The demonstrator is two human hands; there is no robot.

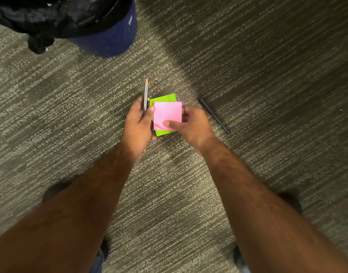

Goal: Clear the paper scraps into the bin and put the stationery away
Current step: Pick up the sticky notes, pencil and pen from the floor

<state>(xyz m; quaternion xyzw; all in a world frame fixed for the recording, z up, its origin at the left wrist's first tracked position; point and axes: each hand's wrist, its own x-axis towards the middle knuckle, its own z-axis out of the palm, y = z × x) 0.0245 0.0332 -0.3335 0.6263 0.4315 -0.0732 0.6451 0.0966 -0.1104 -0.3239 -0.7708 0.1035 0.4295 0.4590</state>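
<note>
Left hand [138, 120] grips two pens [146, 94] and a green sticky pad [165, 98]; right hand [190, 123] pinches the pink sticky pad [167, 113] on top. Right of the grip, a black pen [214, 116] remains on the carpet [267, 66]. Bin [110, 38] stands beyond, upper left.

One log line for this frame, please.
left hand: holds pens | right hand: grips pink notes | black pen: on carpet

I see what looks like an office floor, low-pile grey-striped commercial carpet [248, 56], navy waste bin [110, 40] lined with a black bag [50, 14], sticky notes [167, 113], a pen [214, 115] lying loose
</note>
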